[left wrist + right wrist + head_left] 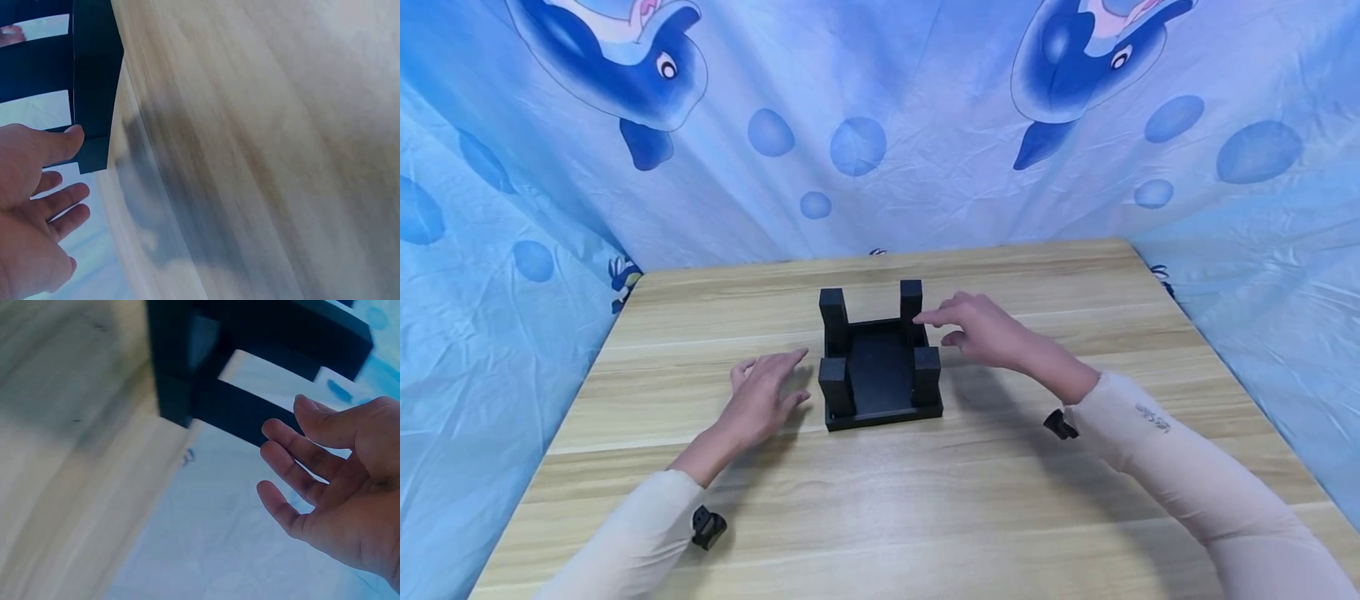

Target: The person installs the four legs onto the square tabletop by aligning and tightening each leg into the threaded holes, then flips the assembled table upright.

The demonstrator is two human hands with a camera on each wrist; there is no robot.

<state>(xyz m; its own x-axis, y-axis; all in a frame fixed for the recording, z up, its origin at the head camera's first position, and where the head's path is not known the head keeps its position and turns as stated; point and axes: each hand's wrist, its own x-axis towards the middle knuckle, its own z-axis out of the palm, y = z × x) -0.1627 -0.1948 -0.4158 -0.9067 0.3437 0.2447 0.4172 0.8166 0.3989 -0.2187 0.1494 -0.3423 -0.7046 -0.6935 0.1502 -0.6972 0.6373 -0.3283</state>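
A small black table-like stand (880,375) lies upside down in the middle of the wooden table, its square legs pointing up at the corners. To its left, my left hand (760,396) hovers with fingers spread loosely and nothing held; in the left wrist view its thumb (74,140) overlaps the stand. On the other side, my right hand (985,329) reaches in with its index fingertip right at the back right leg (911,296). The right wrist view shows that hand's fingers (290,465) relaxed and slightly bent near a leg.
The light wooden tabletop (895,517) surrounds the stand. Blue cloth (925,192) printed with dolphins and bubbles hangs behind the table and along both sides. A black wrist camera (707,527) sits at the left cuff, another black wrist camera (1061,424) at the right.
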